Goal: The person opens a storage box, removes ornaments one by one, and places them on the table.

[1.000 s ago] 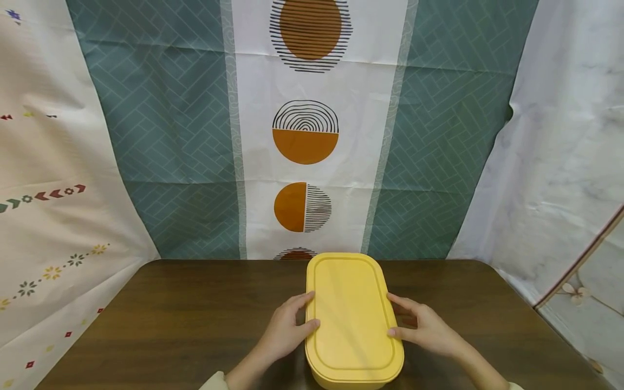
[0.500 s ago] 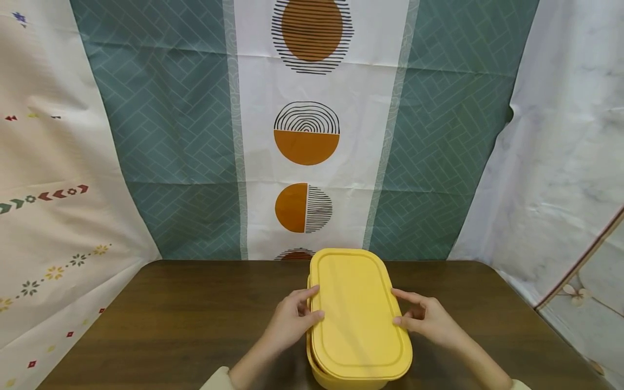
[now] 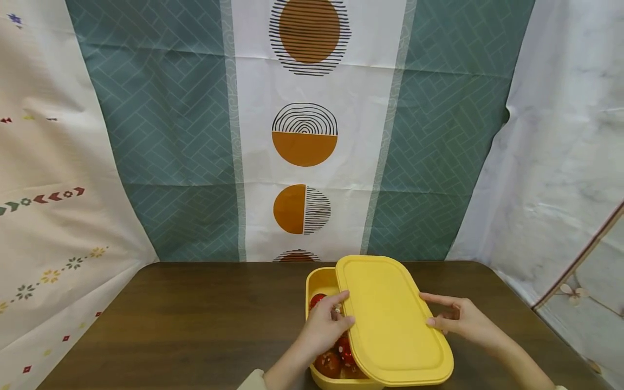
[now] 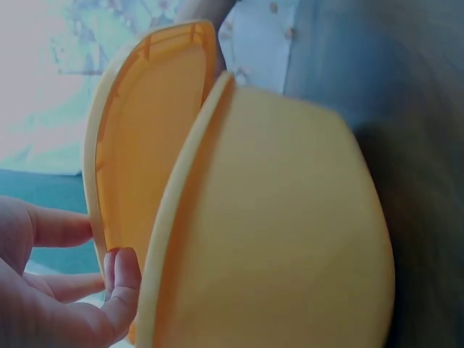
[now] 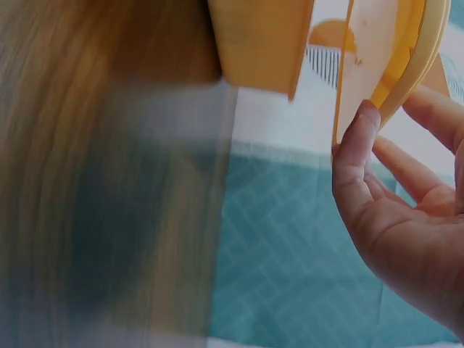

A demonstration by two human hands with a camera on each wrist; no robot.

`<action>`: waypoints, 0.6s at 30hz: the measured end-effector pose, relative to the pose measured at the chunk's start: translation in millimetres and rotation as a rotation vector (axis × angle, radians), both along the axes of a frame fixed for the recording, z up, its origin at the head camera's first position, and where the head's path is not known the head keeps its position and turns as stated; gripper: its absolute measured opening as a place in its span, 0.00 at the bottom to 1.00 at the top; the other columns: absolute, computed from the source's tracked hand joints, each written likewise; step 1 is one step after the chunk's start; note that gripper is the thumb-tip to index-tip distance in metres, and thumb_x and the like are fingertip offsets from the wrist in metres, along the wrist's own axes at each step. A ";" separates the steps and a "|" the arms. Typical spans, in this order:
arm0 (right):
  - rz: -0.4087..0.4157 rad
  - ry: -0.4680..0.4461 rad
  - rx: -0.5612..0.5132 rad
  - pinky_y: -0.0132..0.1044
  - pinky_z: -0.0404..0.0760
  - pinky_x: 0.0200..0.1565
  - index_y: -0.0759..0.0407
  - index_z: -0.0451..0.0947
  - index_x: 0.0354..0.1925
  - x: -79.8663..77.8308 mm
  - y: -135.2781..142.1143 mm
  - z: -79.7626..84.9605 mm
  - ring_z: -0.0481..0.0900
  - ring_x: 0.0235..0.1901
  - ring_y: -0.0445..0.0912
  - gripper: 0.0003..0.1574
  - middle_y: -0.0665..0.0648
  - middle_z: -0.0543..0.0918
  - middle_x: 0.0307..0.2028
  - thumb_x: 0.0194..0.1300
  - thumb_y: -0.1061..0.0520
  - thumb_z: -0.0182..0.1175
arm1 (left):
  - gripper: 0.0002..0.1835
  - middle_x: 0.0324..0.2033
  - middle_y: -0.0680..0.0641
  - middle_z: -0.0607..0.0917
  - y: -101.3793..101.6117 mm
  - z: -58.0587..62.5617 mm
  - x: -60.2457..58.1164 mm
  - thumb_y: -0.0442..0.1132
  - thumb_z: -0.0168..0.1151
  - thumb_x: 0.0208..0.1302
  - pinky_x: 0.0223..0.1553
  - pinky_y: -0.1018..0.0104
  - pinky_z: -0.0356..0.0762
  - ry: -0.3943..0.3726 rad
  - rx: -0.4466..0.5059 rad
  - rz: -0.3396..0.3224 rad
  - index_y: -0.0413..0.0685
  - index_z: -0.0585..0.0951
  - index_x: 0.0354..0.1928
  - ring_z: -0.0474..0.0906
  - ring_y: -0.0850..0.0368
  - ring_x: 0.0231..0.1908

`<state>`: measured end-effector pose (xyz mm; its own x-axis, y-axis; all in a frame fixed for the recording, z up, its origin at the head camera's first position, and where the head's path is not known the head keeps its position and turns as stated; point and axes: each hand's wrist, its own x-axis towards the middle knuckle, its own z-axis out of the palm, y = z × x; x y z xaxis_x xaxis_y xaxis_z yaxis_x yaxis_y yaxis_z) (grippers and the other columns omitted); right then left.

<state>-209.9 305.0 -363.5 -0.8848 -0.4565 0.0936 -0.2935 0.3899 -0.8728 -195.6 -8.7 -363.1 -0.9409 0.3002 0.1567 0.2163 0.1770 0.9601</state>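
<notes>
A yellow rounded-rectangular lid (image 3: 396,325) is lifted off and shifted right over a yellow box (image 3: 319,279). My left hand (image 3: 324,324) pinches the lid's left edge between thumb and fingers, above the box opening. On the opposite edge, my right hand (image 3: 463,320) grips the lid in the same way. Inside the uncovered left part of the box lie a red ball (image 3: 317,299), a glittery red round piece (image 3: 345,351) and a reddish-brown ball (image 3: 329,364). The lid and left hand hide the remaining contents. The left wrist view shows the lid's underside (image 4: 156,138) tilted above the box wall.
The box stands on a dark brown wooden table (image 3: 205,319), near its front. Behind the table hangs a green and white patterned cloth (image 3: 185,135). Pale cloths flank it at left (image 3: 58,162) and right (image 3: 560,162).
The lid, first seated on the box, has come up and moved right in both hands. The box's left side and the round things inside now show.
</notes>
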 end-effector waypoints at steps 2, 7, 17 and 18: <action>0.015 -0.004 0.006 0.39 0.78 0.30 0.77 0.56 0.62 0.8 10.0 0.5 0.77 0.26 0.42 0.34 0.43 0.81 0.42 0.63 0.62 0.54 | 0.27 0.45 0.44 0.74 9.2 0.6 1.9 0.32 0.62 0.56 0.20 0.72 0.69 -0.017 0.010 0.003 0.39 0.71 0.59 0.69 0.61 0.23; 0.026 -0.011 0.006 0.39 0.77 0.30 0.73 0.58 0.62 5.0 36.0 1.4 0.79 0.30 0.42 0.30 0.35 0.77 0.48 0.64 0.64 0.52 | 0.27 0.44 0.44 0.75 36.1 -0.9 6.5 0.30 0.62 0.54 0.18 0.73 0.67 -0.001 0.047 0.016 0.35 0.71 0.58 0.68 0.64 0.20; 0.066 -0.138 -0.051 0.39 0.80 0.33 0.33 0.69 0.58 12.6 92.7 -2.6 0.78 0.45 0.36 0.31 0.29 0.72 0.51 0.67 0.66 0.45 | 0.25 0.44 0.48 0.74 93.8 -1.2 15.3 0.28 0.63 0.51 0.19 0.76 0.66 -0.019 0.113 0.069 0.34 0.73 0.55 0.64 0.68 0.18; 0.058 -0.153 -0.044 0.39 0.80 0.34 0.32 0.69 0.58 13.1 97.9 -3.2 0.78 0.45 0.35 0.31 0.28 0.72 0.51 0.68 0.65 0.45 | 0.25 0.44 0.49 0.73 99.6 -0.3 15.5 0.28 0.63 0.51 0.18 0.76 0.66 -0.029 0.113 0.074 0.35 0.73 0.55 0.64 0.68 0.18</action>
